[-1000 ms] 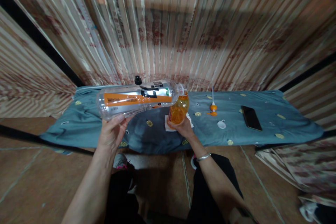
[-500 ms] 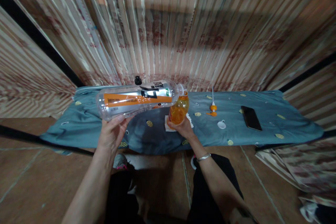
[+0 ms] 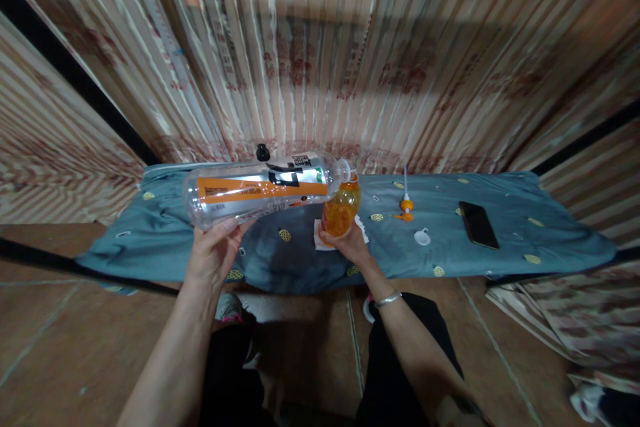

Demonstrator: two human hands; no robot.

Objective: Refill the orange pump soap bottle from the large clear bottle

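Note:
My left hand point(image 3: 215, 252) grips a large clear plastic bottle point(image 3: 260, 188) with an orange label. It lies almost level, its open mouth to the right. That mouth meets the top of a small orange bottle point(image 3: 341, 209). My right hand point(image 3: 350, 244) holds the small bottle upright from below, above a white tissue point(image 3: 317, 238) on the blue-grey cloth of a low table point(image 3: 450, 247). A silver bangle circles my right wrist.
On the cloth to the right lie an orange pump head with a tube point(image 3: 405, 205), a white cap point(image 3: 422, 237) and a black phone point(image 3: 478, 224). A black cap point(image 3: 262, 153) sits behind the big bottle. Striped curtains hang close behind. Brown tiled floor lies in front.

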